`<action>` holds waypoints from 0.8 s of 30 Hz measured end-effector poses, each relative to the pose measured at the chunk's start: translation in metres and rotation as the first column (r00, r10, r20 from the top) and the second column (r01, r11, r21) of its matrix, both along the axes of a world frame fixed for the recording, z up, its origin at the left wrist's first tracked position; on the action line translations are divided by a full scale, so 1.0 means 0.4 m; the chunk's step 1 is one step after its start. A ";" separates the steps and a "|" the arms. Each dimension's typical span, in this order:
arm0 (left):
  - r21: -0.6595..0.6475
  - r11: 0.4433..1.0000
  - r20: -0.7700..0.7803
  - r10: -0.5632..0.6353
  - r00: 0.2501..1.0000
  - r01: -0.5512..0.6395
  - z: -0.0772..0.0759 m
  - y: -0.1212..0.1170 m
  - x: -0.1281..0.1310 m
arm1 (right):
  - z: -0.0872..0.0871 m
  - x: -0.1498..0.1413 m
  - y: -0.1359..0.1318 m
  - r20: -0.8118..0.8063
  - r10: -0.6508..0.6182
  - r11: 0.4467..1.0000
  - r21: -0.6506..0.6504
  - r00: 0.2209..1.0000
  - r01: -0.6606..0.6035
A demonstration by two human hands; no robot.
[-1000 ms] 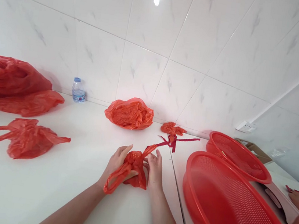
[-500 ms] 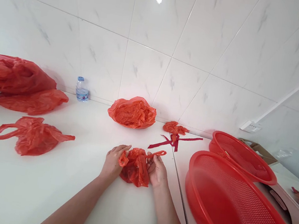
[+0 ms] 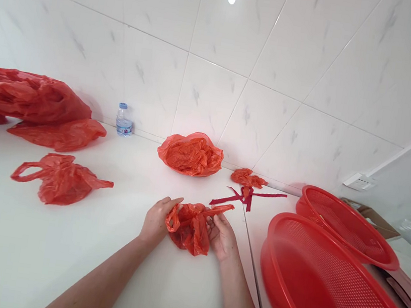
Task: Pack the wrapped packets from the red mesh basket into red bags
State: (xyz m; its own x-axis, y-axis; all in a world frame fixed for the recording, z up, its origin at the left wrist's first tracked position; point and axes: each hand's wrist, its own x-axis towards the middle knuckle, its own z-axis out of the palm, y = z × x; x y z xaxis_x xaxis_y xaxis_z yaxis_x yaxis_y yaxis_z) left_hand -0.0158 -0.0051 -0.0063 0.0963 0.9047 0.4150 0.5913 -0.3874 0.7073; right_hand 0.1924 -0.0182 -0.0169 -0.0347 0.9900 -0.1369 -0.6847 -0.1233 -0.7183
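Observation:
A crumpled red plastic bag [image 3: 191,231] lies on the white table between my two hands. My left hand [image 3: 157,218] grips the bag's left side, its fingers partly hidden behind a looped handle. On the other side, my right hand [image 3: 222,235] pinches the bag below the right handle, which sticks out to the right. Left of my hands rests another red plastic bag [image 3: 66,183] with its handles spread out. Beyond them, a red bag stuffed with crumpled plastic [image 3: 190,156] stands by the wall.
Two red mesh baskets [image 3: 296,284] stand on the right. Dark red strips [image 3: 269,195] and a small crumpled bag [image 3: 247,176] lie near the wall. At the back left are a water bottle [image 3: 124,124] and a large red bag pile [image 3: 37,100]. A socket [image 3: 360,182] is on the wall.
The view has turned slightly left, so most things appear farther right. The bag's right handle looks flatter and straighter than before. Another person's hand at the right edge has left the view.

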 end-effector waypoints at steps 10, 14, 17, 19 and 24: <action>0.039 0.964 0.384 -0.257 0.887 0.262 0.034 -0.063 0.044 | 0.023 -0.039 -0.021 -0.086 -0.004 1.000 0.030 0.996 0.006; 0.192 0.914 0.316 -0.402 0.859 0.358 0.041 -0.067 0.053 | 0.042 -0.050 -0.028 -0.194 0.030 1.000 -0.001 0.980 -0.031; 0.195 0.889 0.266 -0.454 0.850 0.414 0.039 -0.066 0.055 | 0.042 -0.045 -0.025 -0.281 -0.015 0.997 -0.076 0.960 -0.007; 0.160 0.890 0.247 -0.456 0.855 0.428 0.034 -0.063 0.055 | 0.035 -0.037 -0.019 -0.294 -0.060 0.990 -0.137 0.954 0.020; -0.048 0.922 0.237 -0.364 0.901 0.385 0.021 -0.053 0.057 | 0.021 -0.021 0.001 -0.089 -0.084 0.990 -0.120 0.992 0.073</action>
State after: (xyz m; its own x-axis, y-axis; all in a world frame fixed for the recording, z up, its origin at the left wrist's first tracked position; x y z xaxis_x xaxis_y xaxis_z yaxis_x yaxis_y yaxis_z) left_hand 0.0069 -0.0262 0.0020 0.3515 0.8545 0.3824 0.2412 -0.4773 0.8450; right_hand 0.1840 -0.0177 -0.0087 0.0244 0.9676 -0.2514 -0.7594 -0.1456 -0.6341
